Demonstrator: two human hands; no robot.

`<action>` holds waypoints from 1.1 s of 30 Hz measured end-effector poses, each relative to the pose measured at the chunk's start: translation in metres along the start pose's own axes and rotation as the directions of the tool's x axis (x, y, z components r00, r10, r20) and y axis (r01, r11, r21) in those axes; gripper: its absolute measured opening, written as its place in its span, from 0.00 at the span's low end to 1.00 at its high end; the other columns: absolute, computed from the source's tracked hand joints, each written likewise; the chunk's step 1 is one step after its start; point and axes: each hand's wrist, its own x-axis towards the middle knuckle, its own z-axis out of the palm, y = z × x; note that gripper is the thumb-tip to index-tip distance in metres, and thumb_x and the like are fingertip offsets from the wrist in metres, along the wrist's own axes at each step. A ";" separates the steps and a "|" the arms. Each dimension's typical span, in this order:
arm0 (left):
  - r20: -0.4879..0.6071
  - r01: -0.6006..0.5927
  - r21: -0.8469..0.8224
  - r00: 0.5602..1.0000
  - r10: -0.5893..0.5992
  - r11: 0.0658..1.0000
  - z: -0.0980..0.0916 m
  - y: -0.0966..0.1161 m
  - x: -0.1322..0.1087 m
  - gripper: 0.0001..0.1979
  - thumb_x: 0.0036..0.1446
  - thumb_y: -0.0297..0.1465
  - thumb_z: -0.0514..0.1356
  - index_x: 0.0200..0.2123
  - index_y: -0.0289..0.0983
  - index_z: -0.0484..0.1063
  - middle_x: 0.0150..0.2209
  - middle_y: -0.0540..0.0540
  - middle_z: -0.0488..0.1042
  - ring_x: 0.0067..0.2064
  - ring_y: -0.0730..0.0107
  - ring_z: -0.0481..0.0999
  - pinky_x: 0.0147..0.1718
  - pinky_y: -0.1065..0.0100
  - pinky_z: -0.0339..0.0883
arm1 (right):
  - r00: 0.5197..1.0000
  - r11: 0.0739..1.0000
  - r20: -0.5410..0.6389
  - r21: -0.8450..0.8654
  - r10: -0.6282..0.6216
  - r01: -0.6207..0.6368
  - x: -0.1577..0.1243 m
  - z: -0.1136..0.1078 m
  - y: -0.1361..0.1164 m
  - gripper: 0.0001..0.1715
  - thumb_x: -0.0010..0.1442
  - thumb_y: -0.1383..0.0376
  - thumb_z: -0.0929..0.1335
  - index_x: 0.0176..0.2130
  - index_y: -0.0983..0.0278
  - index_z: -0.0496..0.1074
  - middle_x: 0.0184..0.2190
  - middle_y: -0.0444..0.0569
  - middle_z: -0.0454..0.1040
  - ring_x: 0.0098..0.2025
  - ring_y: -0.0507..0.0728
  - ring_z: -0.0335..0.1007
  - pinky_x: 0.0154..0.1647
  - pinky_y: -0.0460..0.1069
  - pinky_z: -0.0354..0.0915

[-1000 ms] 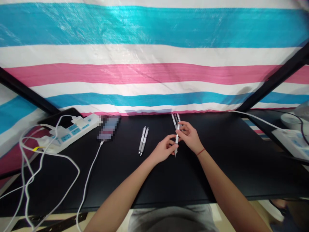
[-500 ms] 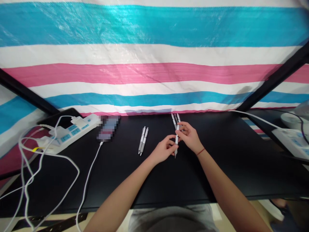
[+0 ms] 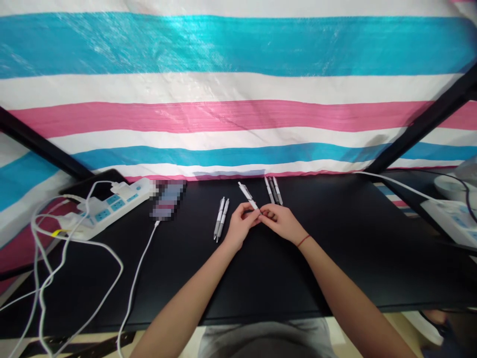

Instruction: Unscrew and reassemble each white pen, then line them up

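2 bare hands meet above the black desk [image 3: 283,278]: the left hand [image 3: 240,224] and right hand [image 3: 281,223] have their fingers [image 3: 249,212] curled together, pinching the near end of a white pen [image 3: 248,195] tilted far-left. 3 pens [image 3: 273,191] lie just far-right; 2 pens [image 3: 221,219] lie left.

White retractable pen [image 3: 247,195], held at a slant

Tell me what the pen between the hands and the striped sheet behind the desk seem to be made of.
The white pen looks like smooth, glossy plastic, judging by its even sheen, though it's too small to be sure. The striped sheet looks like woven plastic tarpaulin, with a fine weave, creases and shiny glare.
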 end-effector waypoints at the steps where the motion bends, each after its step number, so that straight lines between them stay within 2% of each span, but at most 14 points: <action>1: 0.015 0.004 -0.003 1.000 -0.004 1.000 0.000 0.001 0.000 0.18 0.48 0.36 0.67 0.41 0.36 0.70 0.39 0.49 0.70 0.40 0.74 0.73 0.43 0.66 0.72 | 1.000 1.000 -0.017 -0.018 -0.010 0.010 0.000 0.000 -0.001 0.10 0.58 0.58 0.67 0.37 0.61 0.73 0.29 0.46 0.73 0.28 0.53 0.68 0.30 0.48 0.66; 4: 0.069 0.000 0.055 0.998 -0.003 0.998 -0.001 0.005 0.000 0.21 0.51 0.37 0.64 0.47 0.37 0.69 0.39 0.48 0.70 0.40 0.73 0.74 0.43 0.64 0.72 | 0.988 0.999 -0.147 -0.032 0.036 -0.042 0.002 -0.006 0.005 0.11 0.58 0.58 0.66 0.36 0.62 0.72 0.29 0.47 0.75 0.29 0.54 0.70 0.31 0.48 0.66; 6: 0.075 -0.035 0.183 0.997 0.021 0.982 -0.005 0.009 0.002 0.22 0.54 0.38 0.61 0.51 0.38 0.67 0.40 0.46 0.70 0.39 0.71 0.74 0.39 0.64 0.73 | 0.952 0.991 -0.287 -0.055 0.103 -0.124 0.003 -0.016 0.014 0.13 0.58 0.57 0.65 0.36 0.63 0.73 0.28 0.48 0.75 0.28 0.55 0.71 0.31 0.49 0.66; 8: 0.081 -0.100 0.386 0.994 0.075 0.917 -0.013 0.016 0.004 0.20 0.56 0.39 0.59 0.50 0.37 0.69 0.40 0.45 0.71 0.37 0.70 0.73 0.36 0.66 0.72 | 0.889 0.963 -0.423 -0.115 0.173 -0.242 0.004 -0.029 0.026 0.14 0.57 0.56 0.65 0.34 0.64 0.73 0.28 0.49 0.76 0.28 0.56 0.71 0.33 0.49 0.66; 10: 0.082 -0.173 0.594 0.985 0.155 0.786 -0.022 0.024 0.007 0.16 0.57 0.38 0.56 0.46 0.38 0.72 0.40 0.46 0.73 0.36 0.70 0.73 0.38 0.66 0.70 | 0.849 0.911 -0.484 -0.214 0.214 -0.352 0.005 -0.039 0.036 0.15 0.56 0.55 0.65 0.32 0.64 0.74 0.27 0.49 0.76 0.29 0.57 0.72 0.34 0.50 0.64; 14: 0.033 -0.183 0.836 0.958 0.285 0.518 -0.040 0.042 0.010 0.14 0.58 0.37 0.54 0.43 0.40 0.74 0.39 0.47 0.76 0.33 0.69 0.72 0.38 0.67 0.66 | 0.817 0.803 -0.499 -0.339 0.288 -0.490 0.005 -0.045 0.046 0.14 0.57 0.56 0.64 0.30 0.62 0.74 0.26 0.49 0.77 0.31 0.59 0.73 0.32 0.50 0.61; 18: 0.031 -0.117 0.957 0.951 0.308 0.266 -0.054 0.055 0.011 0.13 0.59 0.36 0.52 0.41 0.40 0.74 0.39 0.46 0.75 0.39 0.65 0.74 0.41 0.67 0.64 | 0.822 0.753 -0.476 -0.404 0.313 -0.520 0.006 -0.041 0.048 0.15 0.57 0.56 0.64 0.28 0.61 0.75 0.25 0.49 0.77 0.32 0.60 0.74 0.30 0.49 0.59; 21: -0.019 0.000 0.997 0.971 0.238 0.081 -0.060 0.061 0.009 0.14 0.60 0.38 0.51 0.38 0.39 0.74 0.38 0.44 0.74 0.39 0.62 0.74 0.38 0.66 0.64 | 0.831 0.749 -0.457 -0.415 0.319 -0.516 0.006 -0.039 0.048 0.15 0.56 0.55 0.64 0.27 0.60 0.74 0.23 0.48 0.76 0.30 0.59 0.73 0.28 0.48 0.58; 23: -0.062 0.063 0.998 0.986 0.158 -0.006 -0.061 0.063 0.007 0.15 0.59 0.41 0.51 0.37 0.39 0.73 0.38 0.43 0.72 0.38 0.61 0.74 0.36 0.66 0.64 | 0.833 0.751 -0.452 -0.416 0.319 -0.514 0.006 -0.038 0.048 0.16 0.56 0.54 0.64 0.27 0.60 0.74 0.22 0.47 0.75 0.29 0.58 0.72 0.27 0.48 0.57; 28: -0.134 0.137 0.985 0.990 0.035 -0.100 -0.059 0.062 0.004 0.18 0.56 0.45 0.54 0.37 0.38 0.73 0.40 0.41 0.70 0.41 0.56 0.73 0.37 0.63 0.66 | 0.822 0.786 -0.490 -0.368 0.290 -0.496 0.007 -0.039 0.045 0.18 0.58 0.54 0.63 0.27 0.61 0.74 0.22 0.48 0.75 0.28 0.58 0.72 0.27 0.48 0.57; 31: -0.122 0.126 0.985 0.992 0.041 -0.121 -0.058 0.060 0.004 0.16 0.56 0.43 0.55 0.36 0.38 0.74 0.41 0.40 0.70 0.42 0.56 0.73 0.37 0.62 0.66 | 0.821 0.817 -0.520 -0.350 0.237 -0.458 0.007 -0.038 0.041 0.17 0.58 0.56 0.63 0.25 0.61 0.73 0.22 0.48 0.75 0.28 0.58 0.71 0.29 0.48 0.57; 33: -0.052 0.061 0.992 0.995 0.085 -0.110 -0.054 0.057 0.004 0.15 0.58 0.41 0.54 0.34 0.38 0.74 0.40 0.41 0.69 0.41 0.58 0.72 0.37 0.63 0.65 | 0.840 0.866 -0.508 -0.316 0.191 -0.388 0.006 -0.035 0.036 0.17 0.59 0.56 0.63 0.26 0.62 0.72 0.21 0.47 0.73 0.27 0.57 0.70 0.30 0.48 0.59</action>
